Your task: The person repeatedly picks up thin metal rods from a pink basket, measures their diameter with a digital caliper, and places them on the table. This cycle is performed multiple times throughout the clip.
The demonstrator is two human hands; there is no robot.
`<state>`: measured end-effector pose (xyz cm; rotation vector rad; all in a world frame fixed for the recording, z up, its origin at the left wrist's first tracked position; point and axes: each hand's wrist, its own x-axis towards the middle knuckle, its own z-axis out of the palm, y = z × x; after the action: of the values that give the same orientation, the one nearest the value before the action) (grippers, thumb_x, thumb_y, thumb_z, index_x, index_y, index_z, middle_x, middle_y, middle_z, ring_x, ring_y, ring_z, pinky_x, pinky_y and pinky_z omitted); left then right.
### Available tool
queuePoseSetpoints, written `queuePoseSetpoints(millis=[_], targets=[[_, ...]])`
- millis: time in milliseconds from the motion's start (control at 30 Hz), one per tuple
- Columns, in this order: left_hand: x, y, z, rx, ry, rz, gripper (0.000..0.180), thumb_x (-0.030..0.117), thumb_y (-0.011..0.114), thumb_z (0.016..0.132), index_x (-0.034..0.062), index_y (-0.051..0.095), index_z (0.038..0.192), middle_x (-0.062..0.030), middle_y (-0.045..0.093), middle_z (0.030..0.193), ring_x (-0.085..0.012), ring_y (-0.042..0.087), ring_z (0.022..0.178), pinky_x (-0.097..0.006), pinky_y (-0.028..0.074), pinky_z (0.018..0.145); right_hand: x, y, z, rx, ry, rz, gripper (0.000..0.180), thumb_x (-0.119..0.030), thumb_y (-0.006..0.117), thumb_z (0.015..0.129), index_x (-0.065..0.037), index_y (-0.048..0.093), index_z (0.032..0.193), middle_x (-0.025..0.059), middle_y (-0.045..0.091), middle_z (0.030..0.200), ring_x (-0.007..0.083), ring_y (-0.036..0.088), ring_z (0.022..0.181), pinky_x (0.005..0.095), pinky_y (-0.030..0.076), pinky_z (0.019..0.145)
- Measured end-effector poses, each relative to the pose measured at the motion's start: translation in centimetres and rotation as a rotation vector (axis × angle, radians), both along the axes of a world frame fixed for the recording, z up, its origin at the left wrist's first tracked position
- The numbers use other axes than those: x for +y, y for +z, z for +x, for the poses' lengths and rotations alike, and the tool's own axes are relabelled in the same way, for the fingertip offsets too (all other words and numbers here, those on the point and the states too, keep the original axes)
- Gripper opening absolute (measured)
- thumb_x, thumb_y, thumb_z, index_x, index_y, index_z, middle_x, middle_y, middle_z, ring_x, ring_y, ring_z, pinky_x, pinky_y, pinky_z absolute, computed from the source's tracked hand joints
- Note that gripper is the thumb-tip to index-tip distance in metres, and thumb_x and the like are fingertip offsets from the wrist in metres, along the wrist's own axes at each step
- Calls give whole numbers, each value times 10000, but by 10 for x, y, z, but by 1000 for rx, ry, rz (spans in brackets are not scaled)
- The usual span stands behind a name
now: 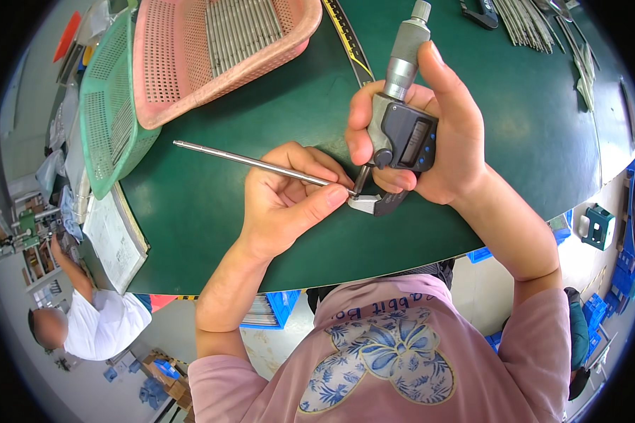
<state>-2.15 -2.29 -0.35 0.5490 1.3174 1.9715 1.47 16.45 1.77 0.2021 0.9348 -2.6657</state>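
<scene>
My left hand (289,197) pinches a long thin metal rod (247,161) that points up and to the left over the green table (275,113). The rod's near end sits in the jaw of a digital micrometer (401,120), grey with a dark display body and a silver thimble at the top. My right hand (437,134) is wrapped around the micrometer's frame, thumb on the left side and fingers behind it.
A pink perforated basket (190,56) holding several metal rods lies at the back, partly over a green basket (106,120). More rods (529,25) lie at the back right, with a ruler (349,39) near the middle. Another person (92,317) works at lower left.
</scene>
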Motion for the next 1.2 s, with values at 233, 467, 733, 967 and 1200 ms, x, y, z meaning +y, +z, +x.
queuePoseSetpoints(millis=[233,467,733,967,1200], targets=[[1,2,0,18,25,9,149,-65,570,748,-18,508,875,-119,578,846,-142,569,785,-251,461,689,0,1,-1,-15,7,1,727,-642,218,816,16,528,838,174,559,687,148,395,364,223,337,335],[2,1,0,5,11,8,139,-71,568,753,-18,506,865,-109,577,853,-130,561,779,-244,454,689,1,0,1,-28,-17,-46,694,-584,189,843,30,512,868,175,541,698,151,370,352,225,337,341],[1,1,1,-6,7,-5,153,-60,574,753,-18,500,881,-107,581,857,-119,562,772,-234,456,681,1,1,-1,-19,-13,-26,692,-605,227,827,21,522,847,171,547,692,148,377,349,225,342,341],[3,4,2,-12,15,8,199,-56,567,743,-44,500,930,-129,573,905,-154,574,827,-261,465,730,2,1,-1,-48,4,-54,715,-637,241,807,17,527,843,172,558,684,153,402,366,225,347,342],[0,-2,-2,8,-30,71,166,-80,552,744,-24,522,898,-136,565,894,-173,567,840,-271,461,726,-1,-1,-1,-22,-21,68,737,-659,223,812,4,546,830,158,562,667,141,408,363,218,344,329]])
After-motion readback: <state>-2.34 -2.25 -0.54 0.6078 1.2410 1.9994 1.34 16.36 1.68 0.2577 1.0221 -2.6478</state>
